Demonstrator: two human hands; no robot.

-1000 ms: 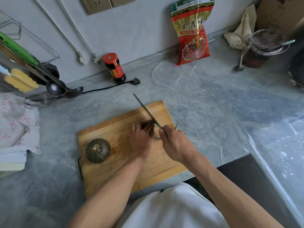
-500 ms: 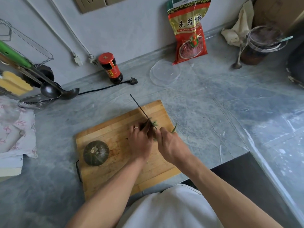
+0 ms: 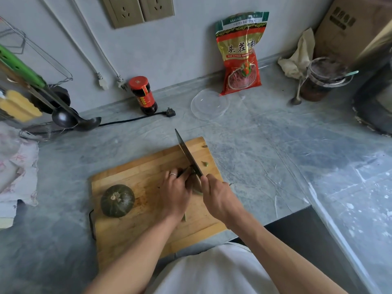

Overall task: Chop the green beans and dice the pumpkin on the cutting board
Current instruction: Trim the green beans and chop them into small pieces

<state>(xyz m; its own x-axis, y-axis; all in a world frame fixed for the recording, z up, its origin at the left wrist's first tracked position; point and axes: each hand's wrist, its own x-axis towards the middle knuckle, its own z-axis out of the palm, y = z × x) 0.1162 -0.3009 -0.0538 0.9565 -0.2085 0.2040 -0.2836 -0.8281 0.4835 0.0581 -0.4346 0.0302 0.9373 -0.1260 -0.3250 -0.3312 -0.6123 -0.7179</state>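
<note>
Head view, frame centre: left hand (image 3: 175,193) fingers curled, tips pressing down on the green beans (image 3: 196,187) on the cutting board (image 3: 127,172); ring on one finger; bean bundle mostly hidden under the hand, one end poking out below the wrist; right hand (image 3: 219,198) wrapped tight round the knife (image 3: 187,154) handle, handle itself hidden in the fist; blade runs up and left from the fist, edge down on the board just right of the left fingertips, tip reaching past the board's upper edge; cannot tell if the blade is fully through the beans; two small cut green pieces (image 3: 204,163) on the board right of the blade, one near the upper right corner; pumpkin (image 3: 117,200), whole, dark green, stem up, sits on the left part of the board, well apart from both hands; board lies tilted on a grey stone counter (image 3: 265,145); outward: clear plastic lid (image 3: 209,104) above the board; red snack bag (image 3: 240,54) leaning on the wall, upper centre; red-capped sauce bottle (image 3: 143,95) upper centre-left, black plug and cable beside it; ladle (image 3: 70,117) and utensil rack at left edge; jar (image 3: 322,79) with a spoon at upper right; white shirt at the bottom edge.
</note>
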